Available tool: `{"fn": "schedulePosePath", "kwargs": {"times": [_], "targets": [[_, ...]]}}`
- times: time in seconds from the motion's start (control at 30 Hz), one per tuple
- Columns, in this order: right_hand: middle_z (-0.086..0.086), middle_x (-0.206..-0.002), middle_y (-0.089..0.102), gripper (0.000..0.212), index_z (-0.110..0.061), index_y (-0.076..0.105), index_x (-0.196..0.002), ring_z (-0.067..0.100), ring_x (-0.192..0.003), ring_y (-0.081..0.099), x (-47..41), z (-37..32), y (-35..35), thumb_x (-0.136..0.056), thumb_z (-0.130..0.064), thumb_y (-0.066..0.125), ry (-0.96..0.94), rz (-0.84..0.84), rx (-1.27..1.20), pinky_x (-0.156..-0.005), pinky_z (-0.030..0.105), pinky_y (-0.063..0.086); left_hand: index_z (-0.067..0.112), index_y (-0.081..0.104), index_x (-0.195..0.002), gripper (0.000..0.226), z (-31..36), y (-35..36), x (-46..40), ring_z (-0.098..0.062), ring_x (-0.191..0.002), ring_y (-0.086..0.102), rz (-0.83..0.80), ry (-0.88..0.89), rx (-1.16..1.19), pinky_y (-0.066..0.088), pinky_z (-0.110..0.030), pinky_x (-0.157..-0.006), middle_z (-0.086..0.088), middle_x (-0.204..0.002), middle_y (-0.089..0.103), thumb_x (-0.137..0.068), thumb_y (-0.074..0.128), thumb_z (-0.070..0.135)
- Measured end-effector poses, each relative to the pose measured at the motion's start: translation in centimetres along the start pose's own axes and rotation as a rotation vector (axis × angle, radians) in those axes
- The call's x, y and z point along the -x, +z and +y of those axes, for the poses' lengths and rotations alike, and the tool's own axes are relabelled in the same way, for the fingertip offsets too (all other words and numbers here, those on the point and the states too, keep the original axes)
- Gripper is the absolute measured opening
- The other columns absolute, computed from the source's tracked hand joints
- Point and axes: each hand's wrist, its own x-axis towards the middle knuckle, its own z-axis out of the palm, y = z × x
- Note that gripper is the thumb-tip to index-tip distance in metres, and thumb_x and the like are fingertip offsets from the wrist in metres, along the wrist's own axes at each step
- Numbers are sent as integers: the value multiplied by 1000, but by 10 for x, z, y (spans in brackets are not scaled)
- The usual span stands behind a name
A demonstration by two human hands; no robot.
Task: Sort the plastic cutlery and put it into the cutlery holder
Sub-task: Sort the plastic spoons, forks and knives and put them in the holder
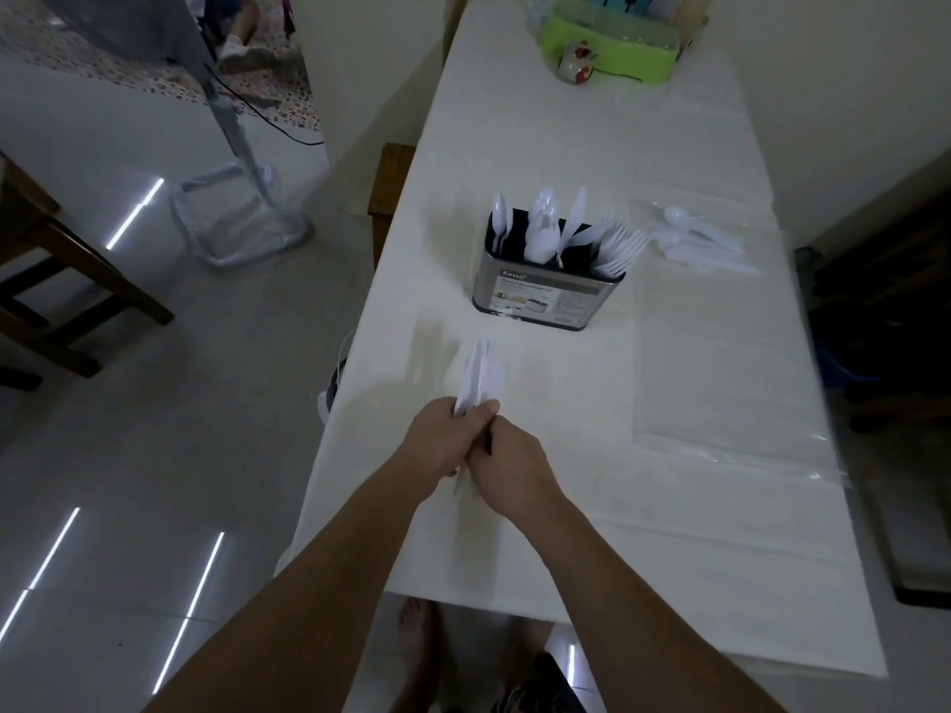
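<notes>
A metal cutlery holder [545, 293] stands upright in the middle of the white table, with white plastic spoons, knives and forks sticking out of its black top. A loose pile of white plastic cutlery [705, 244] lies to its right. Near the table's front, my left hand [445, 440] is closed round a bundle of white plastic knives [479, 375] whose blades point toward the holder. My right hand [509, 468] presses against the left and grips the bundle's handle end. The handles are hidden inside my fists.
A clear plastic bag [720, 362] lies flat on the table's right half. A green tray [610, 46] and a small painted cup [576, 64] sit at the far end. A wooden chair [56, 280] and a fan stand [247, 218] are on the floor at left.
</notes>
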Motion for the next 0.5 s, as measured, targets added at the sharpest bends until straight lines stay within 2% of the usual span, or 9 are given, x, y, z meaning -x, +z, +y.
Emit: {"fn": "schedulePosePath", "kwargs": {"times": [0.17,0.27,0.3,0.37,0.43,0.5], "targets": [[8,-101,69,24,-12,59,-112,23,-86,65,8,1,-18,-97,-22,44,-101,-127,12,-74,32,52,6,64,-81,39,6,5,1,-19,-59,54,-11,22,11,42,-27,-53,-6,-69,61,-95,56,42],[11,-103,69,30,-12,60,-114,28,-92,65,12,6,-24,-98,-24,38,-165,-171,101,-78,34,51,6,60,-79,41,7,6,1,-19,-68,55,23,92,-128,40,-27,-57,-3,-70,58,-99,50,41],[11,-100,69,30,-13,62,-108,30,-92,65,10,8,-26,-98,-27,38,-156,-114,158,-77,35,51,6,62,-84,41,9,7,1,-19,-71,56,37,105,-170,39,-25,-57,-1,-71,58,-100,48,41],[10,-96,69,31,-15,62,-99,32,-94,64,3,12,-33,-98,-38,41,-37,104,181,-77,34,49,7,61,-94,38,11,8,2,-18,-72,60,25,95,-182,40,-23,-57,2,-72,62,-101,44,41],[10,-109,67,45,-14,58,-117,29,-103,62,-5,11,-46,-95,-51,45,79,280,8,-84,32,46,11,57,-97,33,14,12,7,-16,-62,63,-78,88,-131,47,-24,-56,-1,-70,63,-102,43,41],[9,-133,53,67,-18,39,-143,25,-118,55,-12,8,-59,-92,-60,45,53,288,-161,-97,34,43,17,52,-91,28,17,17,13,-14,-51,58,-196,132,-149,47,-24,-50,-4,-69,59,-101,44,42]]}}
